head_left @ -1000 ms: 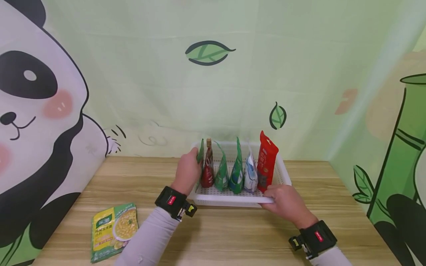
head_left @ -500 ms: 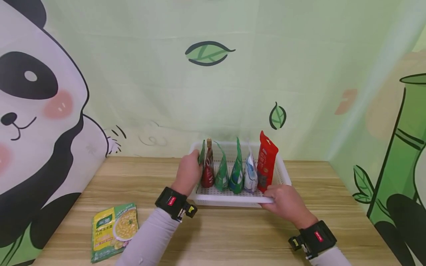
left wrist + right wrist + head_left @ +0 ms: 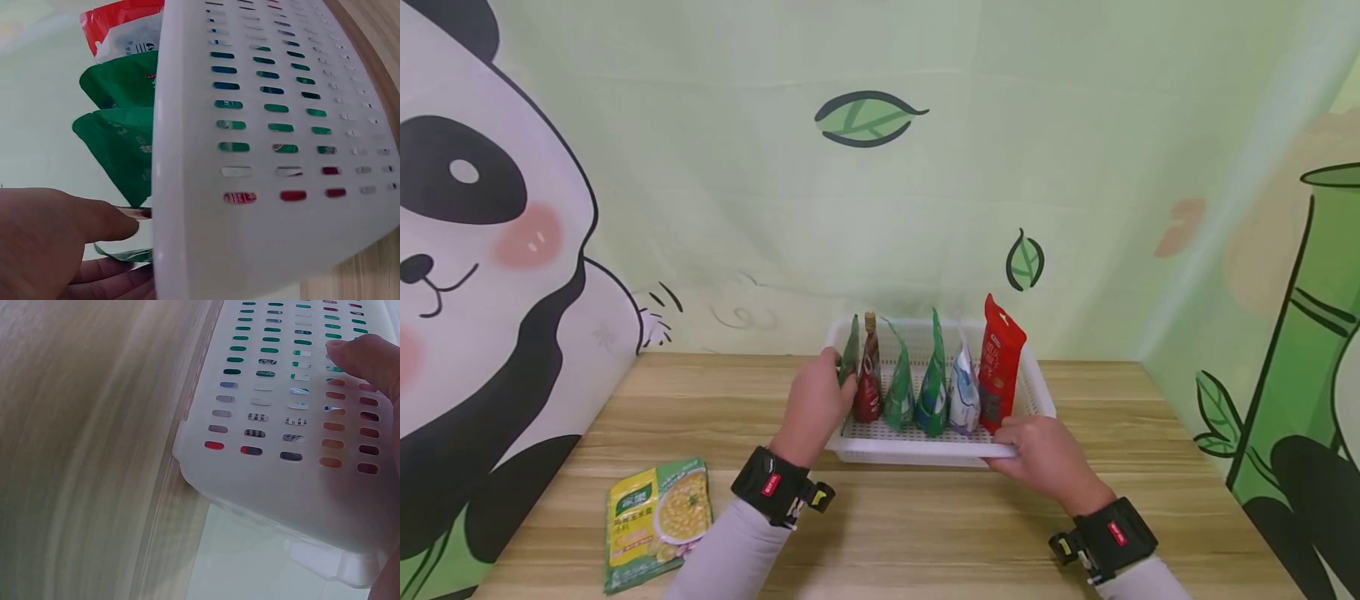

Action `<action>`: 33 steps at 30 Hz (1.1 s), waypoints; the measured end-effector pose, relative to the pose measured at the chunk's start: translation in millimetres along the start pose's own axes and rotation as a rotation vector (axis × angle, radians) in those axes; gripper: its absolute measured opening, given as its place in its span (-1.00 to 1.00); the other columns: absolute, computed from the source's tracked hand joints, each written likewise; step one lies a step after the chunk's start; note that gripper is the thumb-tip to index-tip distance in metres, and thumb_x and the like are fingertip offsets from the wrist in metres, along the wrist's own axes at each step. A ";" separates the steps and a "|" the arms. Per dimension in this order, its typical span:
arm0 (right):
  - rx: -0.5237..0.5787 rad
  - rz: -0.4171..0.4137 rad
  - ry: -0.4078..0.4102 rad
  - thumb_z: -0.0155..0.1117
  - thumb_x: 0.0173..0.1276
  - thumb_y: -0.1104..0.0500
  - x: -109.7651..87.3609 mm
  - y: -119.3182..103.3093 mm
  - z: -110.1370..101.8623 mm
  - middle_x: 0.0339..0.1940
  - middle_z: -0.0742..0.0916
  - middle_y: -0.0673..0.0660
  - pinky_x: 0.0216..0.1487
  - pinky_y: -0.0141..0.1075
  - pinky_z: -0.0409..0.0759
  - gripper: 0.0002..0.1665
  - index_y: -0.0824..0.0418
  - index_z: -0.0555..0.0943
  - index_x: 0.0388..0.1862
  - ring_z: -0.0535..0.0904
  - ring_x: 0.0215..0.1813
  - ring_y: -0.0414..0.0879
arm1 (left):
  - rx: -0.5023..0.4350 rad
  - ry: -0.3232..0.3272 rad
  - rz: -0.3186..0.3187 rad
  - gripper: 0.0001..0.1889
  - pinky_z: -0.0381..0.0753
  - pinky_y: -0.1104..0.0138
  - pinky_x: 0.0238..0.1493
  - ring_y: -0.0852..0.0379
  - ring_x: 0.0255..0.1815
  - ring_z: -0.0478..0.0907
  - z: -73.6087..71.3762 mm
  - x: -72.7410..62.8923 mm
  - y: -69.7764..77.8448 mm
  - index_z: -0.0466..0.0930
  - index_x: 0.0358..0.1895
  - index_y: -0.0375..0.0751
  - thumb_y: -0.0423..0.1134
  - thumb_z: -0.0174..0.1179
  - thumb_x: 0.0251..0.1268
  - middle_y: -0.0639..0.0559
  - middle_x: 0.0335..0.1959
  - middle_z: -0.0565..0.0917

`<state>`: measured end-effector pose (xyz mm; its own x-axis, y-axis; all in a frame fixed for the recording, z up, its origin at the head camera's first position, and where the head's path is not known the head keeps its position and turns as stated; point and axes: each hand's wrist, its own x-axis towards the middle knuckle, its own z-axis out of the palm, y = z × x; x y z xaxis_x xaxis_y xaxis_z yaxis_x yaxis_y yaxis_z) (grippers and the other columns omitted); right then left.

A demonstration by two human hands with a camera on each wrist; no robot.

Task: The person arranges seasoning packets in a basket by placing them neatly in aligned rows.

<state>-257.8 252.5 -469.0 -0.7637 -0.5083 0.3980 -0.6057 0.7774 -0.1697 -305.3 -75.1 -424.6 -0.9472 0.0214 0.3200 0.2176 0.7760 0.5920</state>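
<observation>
A white perforated plastic basket [image 3: 895,450] holds upright packets in a row. My left hand [image 3: 816,404] is at its left end, around a thin green packet [image 3: 850,350] that leans at the basket's side. In the left wrist view the thumb stands apart from this packet's edge, with light showing between, and the fingers lie below it. My right hand [image 3: 1037,454] grips the front right rim of the basket, its thumb [image 3: 350,356] against the perforated wall. Beside the green packet stands a red pouch with a cap [image 3: 868,383].
Further right in the basket are two green packets [image 3: 934,387], a white and blue packet [image 3: 965,392] and a tall red packet [image 3: 1002,362]. A yellow and green soup packet [image 3: 658,525] lies flat on the wooden table [image 3: 940,533], left of my forearm. A printed cloth backdrop [image 3: 737,167] rises behind.
My left hand first shifts slightly right with the green packet, then draws back left and a little down, leaving more of the packet showing. The right hand and basket keep their place.
</observation>
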 end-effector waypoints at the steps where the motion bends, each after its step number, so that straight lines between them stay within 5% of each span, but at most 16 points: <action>1: 0.001 0.001 -0.002 0.65 0.22 0.14 -0.1 -0.1 -0.2 -0.54 0.66 -0.18 -0.42 -0.42 0.36 -0.86 0.05 0.81 -0.46 0.38 -0.49 -0.34 | -0.001 0.014 0.005 -0.71 0.66 0.23 -0.47 0.00 -0.40 0.65 -1.4 -2.5 -0.3 0.58 0.03 -0.48 -0.32 0.35 0.44 -0.23 -0.29 0.71; 8: 0.007 0.016 -0.011 0.68 0.22 0.10 -0.1 -0.1 -0.5 -0.52 0.69 -0.17 -0.42 -0.42 0.39 -0.86 0.07 0.84 -0.43 0.41 -0.49 -0.34 | -0.028 0.092 0.067 -0.76 0.66 0.17 -0.42 -0.04 -0.38 0.63 -12.0 -22.8 -7.7 0.59 -0.05 -0.45 -0.31 0.34 0.44 -0.23 -0.31 0.71; 21: 0.003 0.008 0.010 0.68 0.22 0.11 -1.0 2.2 1.0 -0.51 0.70 -0.17 -0.42 -0.42 0.40 -0.88 0.07 0.84 -0.42 0.41 -0.48 -0.34 | -0.057 0.113 0.052 -0.82 0.73 0.10 -0.29 -0.05 -0.32 0.68 -33.0 -51.0 -30.0 0.64 -0.04 -0.45 -0.36 0.28 0.45 -0.20 -0.30 0.73; 24: 0.014 0.015 0.011 0.68 0.22 0.12 -1.4 1.8 1.4 -0.52 0.70 -0.17 -0.42 -0.42 0.41 -0.88 0.07 0.85 -0.41 0.41 -0.48 -0.34 | -0.043 0.108 0.017 -0.82 0.74 0.09 -0.30 -0.06 -0.32 0.69 -39.9 -57.7 -41.7 0.63 -0.04 -0.45 -0.36 0.25 0.47 -0.22 -0.28 0.74; 33: 0.000 0.008 0.019 0.69 0.21 0.10 -1.3 1.7 2.3 -0.51 0.72 -0.17 -0.42 -0.43 0.41 -0.88 0.07 0.86 -0.40 0.42 -0.48 -0.35 | 0.056 -0.040 -0.189 -0.70 0.67 0.12 -0.37 -0.04 -0.37 0.65 -72.0 -79.4 -87.6 0.60 0.06 -0.53 -0.29 0.22 0.51 -0.27 -0.24 0.73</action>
<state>-258.3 253.6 -471.9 -0.7641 -0.4952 0.4135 -0.5999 0.7811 -0.1732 -232.2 -190.2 -448.6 -0.9788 -0.1040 0.1766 0.0223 0.8024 0.5964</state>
